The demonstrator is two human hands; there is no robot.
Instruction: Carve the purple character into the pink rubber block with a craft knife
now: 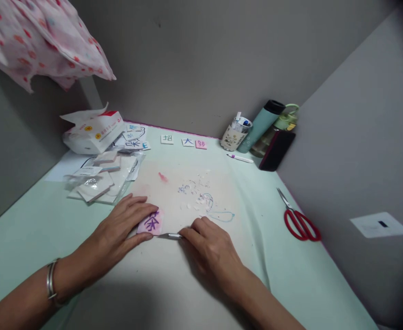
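My left hand grips a small pink square block with a purple character on it, thumb at the near edge and fingers at the far edge. A craft knife is pinched in my right hand, its blade pointing left. The blade tip is at the block's near right corner; whether it touches cannot be made out. Both hands rest low over a pale board. Small shavings and a blue-green drawn loop lie on the board beyond my right hand.
Red-handled scissors lie at right. Behind are a pen cup, teal bottle, phone and white marker. Lettered blocks line the back. Bagged blank blocks and a tissue pack are at left.
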